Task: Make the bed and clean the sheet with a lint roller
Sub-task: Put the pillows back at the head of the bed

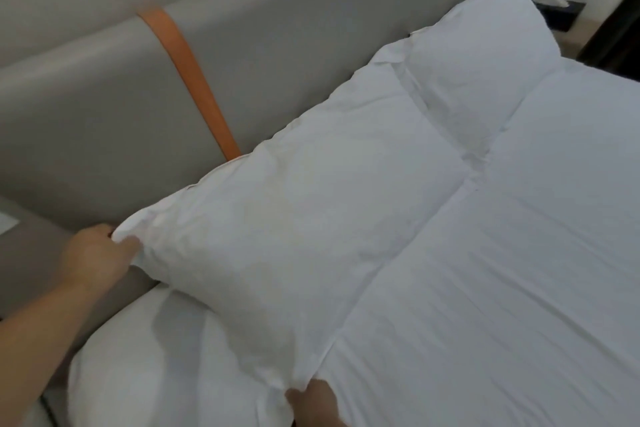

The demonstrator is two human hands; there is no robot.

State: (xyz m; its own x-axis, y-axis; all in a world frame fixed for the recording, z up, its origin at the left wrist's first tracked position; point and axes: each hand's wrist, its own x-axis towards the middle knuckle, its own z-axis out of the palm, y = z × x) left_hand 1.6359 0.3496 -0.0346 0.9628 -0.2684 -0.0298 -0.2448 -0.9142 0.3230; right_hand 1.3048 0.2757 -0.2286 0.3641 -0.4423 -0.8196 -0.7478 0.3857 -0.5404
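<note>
2 hands on 1 pillow (277,236) — my left hand (98,253) pinches its headboard-side corner, my right hand (311,402) grips the near corner. It lies against the headboard (104,114), beside another pillow (485,55). Next — I'd say square it up, then find the lint roller.

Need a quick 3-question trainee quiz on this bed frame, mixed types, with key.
1. True or false: the left hand grips a corner of the near pillow.
2. Multiple choice: what colour is the strap on the headboard? A) blue B) orange C) black
3. Short answer: how many pillows lie along the headboard, counting the far pillow?

Key
1. True. It holds the pillow's corner next to the headboard, while the right hand holds the pillow's near edge.
2. B, orange.
3. Two, side by side. A third white cushion sits below the near pillow, at the bed's edge.
</note>
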